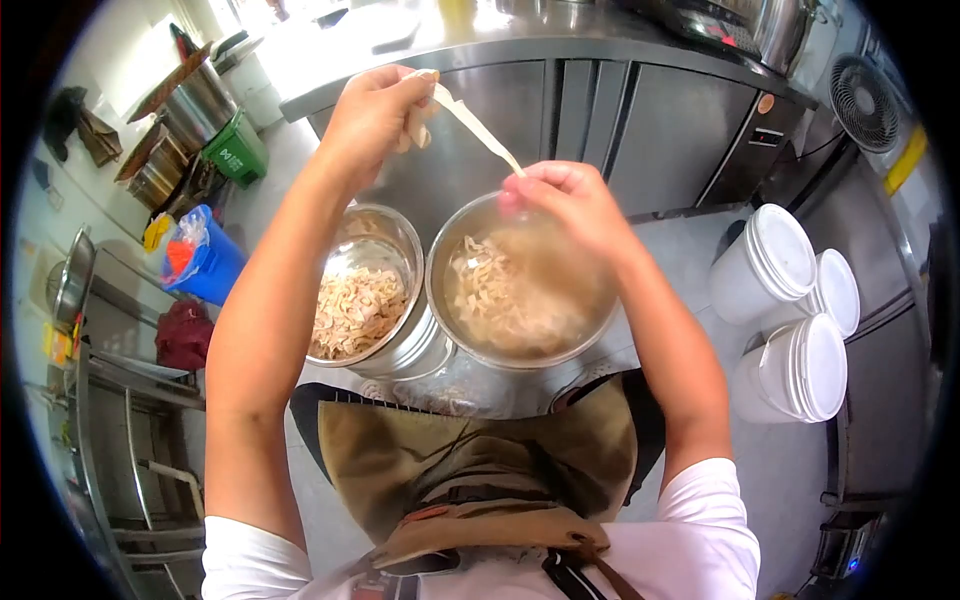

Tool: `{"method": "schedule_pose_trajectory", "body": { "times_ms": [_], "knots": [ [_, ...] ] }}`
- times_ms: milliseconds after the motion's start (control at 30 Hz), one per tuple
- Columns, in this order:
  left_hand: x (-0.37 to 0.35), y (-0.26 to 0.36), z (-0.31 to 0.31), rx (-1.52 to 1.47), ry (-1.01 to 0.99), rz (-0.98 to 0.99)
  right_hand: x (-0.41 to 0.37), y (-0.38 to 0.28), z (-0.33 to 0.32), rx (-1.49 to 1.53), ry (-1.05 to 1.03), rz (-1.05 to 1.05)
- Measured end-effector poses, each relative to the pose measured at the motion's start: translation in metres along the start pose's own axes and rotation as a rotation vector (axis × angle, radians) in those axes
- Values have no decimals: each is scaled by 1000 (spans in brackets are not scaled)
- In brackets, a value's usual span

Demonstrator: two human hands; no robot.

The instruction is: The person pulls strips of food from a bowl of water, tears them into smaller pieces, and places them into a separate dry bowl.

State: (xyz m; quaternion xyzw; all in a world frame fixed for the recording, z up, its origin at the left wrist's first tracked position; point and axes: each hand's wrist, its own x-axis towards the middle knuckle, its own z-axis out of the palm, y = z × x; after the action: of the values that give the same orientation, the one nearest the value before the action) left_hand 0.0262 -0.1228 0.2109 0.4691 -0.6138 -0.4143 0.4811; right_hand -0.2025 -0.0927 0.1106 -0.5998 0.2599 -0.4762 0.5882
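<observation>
Strip: pale, flat, thin and ribbon-like, with a smooth, limp look. It is stretched taut in the air above the bowls, at 12 o'clock of centre. Its long axis runs on a slant, the upper end toward 10 o'clock and the lower end toward 4 o'clock.

Left hand: closed, fingers and thumb pinching the strip's upper end.

Right hand: closed, fingertips pinching the strip's lower end, directly over the right bowl.

Left bowl: round, polished steel, deep-walled, at 9 o'clock of the right bowl, rims touching or nearly so. About half full of pale, short, tangled shreds.

Right bowl: round steel and wider. It holds a looser heap of similar pale shreds, partly blurred.

Apron: tan cloth, creased, at 6 o'clock below the bowls.

Buckets: three, white plastic, cylindrical, with lids, clustered on the floor at 3 o'clock.

Cabinet: brushed steel with flat doors, at 12 o'clock behind the hands.

Blue bin: plastic, at 9 o'clock.

Green bin: plastic, at 10 o'clock.

Fan: round wire grille, at 2 o'clock.
</observation>
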Motion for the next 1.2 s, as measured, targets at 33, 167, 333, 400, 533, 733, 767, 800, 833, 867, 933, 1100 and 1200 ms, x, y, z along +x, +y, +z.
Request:
{"method": "schedule_pose_trajectory", "body": {
  "times_ms": [33, 167, 333, 400, 533, 733, 767, 800, 833, 867, 933, 1100, 1200],
  "knots": [
    [2, 1, 0, -49, -20, 12, 4, -6, 1, -39, -3, -22],
    [10, 34, 4, -118, -85, 44, 25, -40, 2, -137, -38, -102],
    [31, 104, 11, 16, -157, 229, 52, -99, 8, -207, -16, -179],
    [41, 134, 13, 120, -154, 291, 65, -123, 9, -295, -39, -273],
    [53, 169, 21, 245, -181, 404, 86, -162, 11, -292, -51, -439],
    [58, 174, 23, 194, -204, 384, 100, -178, -1, -114, -124, -383],
    [59, 173, 23, 181, -211, 380, 100, -179, -2, -109, -122, -380],
    [59, 174, 23, 168, -217, 382, 98, -180, 0, -160, -105, -402],
    [59, 175, 23, 156, -222, 386, 98, -182, 0, -193, -99, -401],
    [59, 177, 24, 94, -228, 381, 99, -183, 1, -227, -94, -402],
    [56, 182, 29, -27, -239, 369, 101, -187, 2, -234, -81, -394],
    [69, 196, 19, 157, -184, 525, 92, -179, 5, -343, -113, -350],
    [115, 189, 10, -25, -455, 194, 86, -163, 6, -353, -155, -297]
  ]
}}
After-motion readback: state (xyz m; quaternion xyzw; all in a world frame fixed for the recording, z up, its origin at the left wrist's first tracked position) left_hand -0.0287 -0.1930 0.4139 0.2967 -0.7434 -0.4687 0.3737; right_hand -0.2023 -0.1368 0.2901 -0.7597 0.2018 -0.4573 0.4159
